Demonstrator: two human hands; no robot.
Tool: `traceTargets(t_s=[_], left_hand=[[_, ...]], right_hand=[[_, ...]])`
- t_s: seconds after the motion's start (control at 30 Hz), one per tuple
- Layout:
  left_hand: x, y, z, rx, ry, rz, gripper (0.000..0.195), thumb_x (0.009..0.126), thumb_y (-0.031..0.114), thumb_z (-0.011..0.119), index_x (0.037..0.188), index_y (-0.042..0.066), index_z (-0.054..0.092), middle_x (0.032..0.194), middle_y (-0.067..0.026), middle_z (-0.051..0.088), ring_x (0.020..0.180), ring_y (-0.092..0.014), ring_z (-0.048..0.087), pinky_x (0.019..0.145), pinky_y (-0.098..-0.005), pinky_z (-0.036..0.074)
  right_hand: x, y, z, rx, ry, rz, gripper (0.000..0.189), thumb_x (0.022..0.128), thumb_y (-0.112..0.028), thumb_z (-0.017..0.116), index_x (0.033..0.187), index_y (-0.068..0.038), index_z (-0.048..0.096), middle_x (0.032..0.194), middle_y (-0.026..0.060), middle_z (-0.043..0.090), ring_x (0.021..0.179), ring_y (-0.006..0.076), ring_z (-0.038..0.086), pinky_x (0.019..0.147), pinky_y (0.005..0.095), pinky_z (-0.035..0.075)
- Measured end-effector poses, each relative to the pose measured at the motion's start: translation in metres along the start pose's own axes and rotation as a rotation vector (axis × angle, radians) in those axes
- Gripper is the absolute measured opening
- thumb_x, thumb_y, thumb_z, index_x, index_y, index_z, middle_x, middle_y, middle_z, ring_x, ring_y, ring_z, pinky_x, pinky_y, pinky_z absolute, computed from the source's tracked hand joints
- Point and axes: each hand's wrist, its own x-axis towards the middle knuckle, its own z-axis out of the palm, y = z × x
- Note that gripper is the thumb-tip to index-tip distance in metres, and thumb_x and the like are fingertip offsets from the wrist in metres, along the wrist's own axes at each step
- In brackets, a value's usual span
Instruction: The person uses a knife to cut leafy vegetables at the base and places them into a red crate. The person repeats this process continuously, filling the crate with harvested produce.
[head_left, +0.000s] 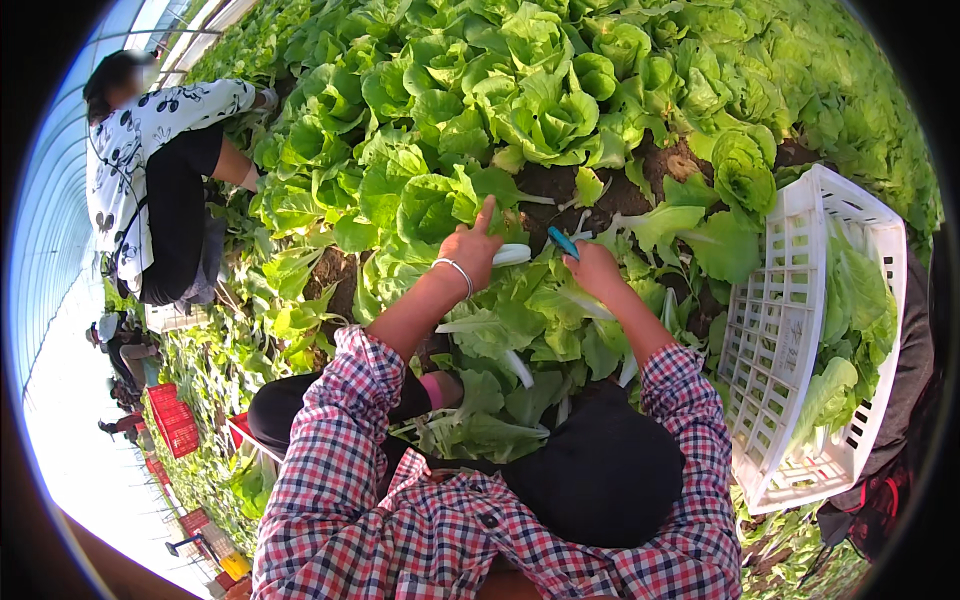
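Observation:
My left hand (471, 253), with a silver bangle at the wrist, lies on a leafy green head (431, 206) in front of me. Its index finger points outward; whether the other fingers grip the head is hidden. A thick white stalk (511, 255) shows just right of that hand. My right hand (592, 268) is closed around a teal handle (562, 243), apart from the left hand; any blade on it cannot be made out. Loose leaves with white stems (517, 367) lie on the ground below both hands.
A white plastic crate (772, 337) holding leafy greens stands tilted at the right. Dense rows of leafy greens (547, 112) grow ahead. Another person (142, 180) crouches at the upper left, near a white crate (176, 318). Red crates (174, 420) stand farther left.

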Motion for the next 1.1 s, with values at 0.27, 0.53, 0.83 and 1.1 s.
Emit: traceTargets(t_s=[0.27,0.53,0.83,1.1], left_hand=[[0.018,-0.074,0.037,0.058,0.111,-0.158,0.042,0.063,0.016,0.072,0.102,0.012,0.057,0.146,-0.0117,0.020,0.099,-0.037,0.057,0.081,-0.0393,0.050],[-0.010,-0.087,0.093,-0.066,0.299,-0.136,0.048,0.061,0.007,0.066,0.107,0.010,0.051,0.121,-0.0112,0.049,0.090,-0.034,0.058,0.074,-0.0391,0.050],[-0.011,-0.106,0.115,-0.174,0.322,-0.169,0.054,0.062,0.011,0.069,0.114,0.011,0.053,0.107,-0.0107,0.056,0.089,-0.031,0.059,0.075,-0.0386,0.050],[-0.011,-0.112,0.122,-0.235,0.283,-0.196,0.053,0.062,0.013,0.070,0.114,0.011,0.055,0.102,-0.0125,0.058,0.089,-0.031,0.059,0.075,-0.0384,0.050]], right_hand=[[0.068,0.022,0.008,0.254,0.156,0.137,0.027,0.085,-0.026,0.058,0.087,0.001,0.055,0.067,0.0147,0.060,0.059,0.0319,0.060,0.057,0.0419,0.049],[0.050,0.024,0.034,0.413,-0.158,0.084,0.028,0.086,-0.028,0.056,0.084,0.000,0.054,0.068,0.0180,0.057,0.061,0.0335,0.057,0.057,0.0423,0.045],[0.112,0.017,0.063,0.117,-0.177,-0.073,0.041,0.083,-0.041,0.058,0.081,0.000,0.054,0.071,0.0202,0.055,0.071,0.0380,0.055,0.064,0.0455,0.042],[0.136,0.007,0.054,0.009,-0.354,-0.054,0.039,0.085,-0.037,0.058,0.086,0.002,0.055,0.069,0.0132,0.060,0.066,0.0275,0.060,0.064,0.0404,0.046]])
